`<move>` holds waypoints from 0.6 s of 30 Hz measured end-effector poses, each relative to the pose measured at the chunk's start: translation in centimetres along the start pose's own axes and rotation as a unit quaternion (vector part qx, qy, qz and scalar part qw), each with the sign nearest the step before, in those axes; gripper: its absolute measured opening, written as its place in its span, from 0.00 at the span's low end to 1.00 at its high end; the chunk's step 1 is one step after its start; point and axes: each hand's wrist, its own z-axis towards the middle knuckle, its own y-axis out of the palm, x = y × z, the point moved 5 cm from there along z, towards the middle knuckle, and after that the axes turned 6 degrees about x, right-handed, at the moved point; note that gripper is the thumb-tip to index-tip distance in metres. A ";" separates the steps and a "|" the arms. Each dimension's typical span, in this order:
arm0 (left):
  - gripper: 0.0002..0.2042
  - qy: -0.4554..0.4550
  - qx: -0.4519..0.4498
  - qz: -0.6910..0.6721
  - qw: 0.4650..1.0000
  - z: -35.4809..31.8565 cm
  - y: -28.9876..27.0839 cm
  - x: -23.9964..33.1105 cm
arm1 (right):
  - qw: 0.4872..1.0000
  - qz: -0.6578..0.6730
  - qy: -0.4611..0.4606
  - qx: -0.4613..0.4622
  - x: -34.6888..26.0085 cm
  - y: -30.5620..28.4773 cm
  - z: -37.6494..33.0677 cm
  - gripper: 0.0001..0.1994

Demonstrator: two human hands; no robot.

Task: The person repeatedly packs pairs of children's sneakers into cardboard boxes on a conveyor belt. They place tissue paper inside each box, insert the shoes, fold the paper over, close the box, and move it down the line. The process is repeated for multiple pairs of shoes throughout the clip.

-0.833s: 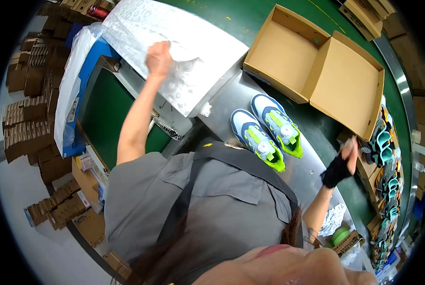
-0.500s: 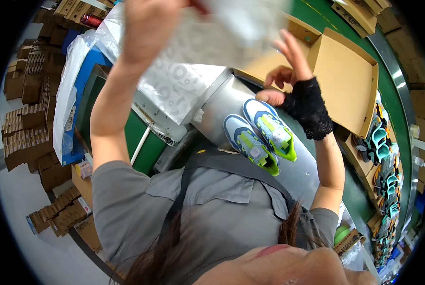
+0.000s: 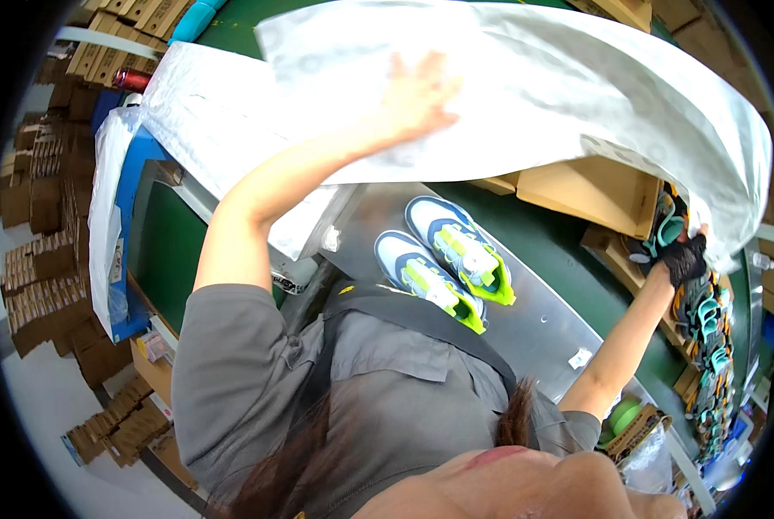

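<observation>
My left hand (image 3: 417, 95) is raised and holds a large white tissue paper sheet (image 3: 534, 78) near its middle. My right hand (image 3: 685, 257), in a black fingerless glove, grips the sheet's right edge. The sheet is spread wide above an open brown cardboard shoebox (image 3: 586, 186), which it largely hides. Below the sheet a pair of white, blue and neon-green sneakers (image 3: 443, 264) lies side by side on a metal plate (image 3: 542, 320). A stack of the same white paper (image 3: 214, 112) lies to the left.
A green belt (image 3: 534, 233) runs under the box. A row of teal and black shoes (image 3: 707, 324) lines the right edge. Stacks of small cardboard boxes (image 3: 41, 259) stand on the floor at left, beside a blue bin with a plastic liner (image 3: 123, 216). A green tape roll (image 3: 622, 417) sits at lower right.
My left hand has lifted one sheet off the paper stack. My right hand came up from the right side, took the sheet's edge and pulled it out over the shoebox.
</observation>
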 end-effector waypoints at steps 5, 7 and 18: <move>0.39 -0.226 0.096 0.092 0.965 -6.3 -0.2 -11.1 | 0.990 -0.115 -0.078 0.004 -1.0 -5.7 -5.2 0.16; 0.43 -0.388 0.098 -0.005 0.917 -9.0 -1.9 -15.1 | 0.963 -0.165 -0.199 -0.073 -2.1 -5.8 -11.1 0.25; 0.15 -0.390 0.048 -0.485 0.781 -10.6 2.0 -14.8 | 0.449 -0.432 -0.459 -0.634 6.6 -6.5 -38.8 0.04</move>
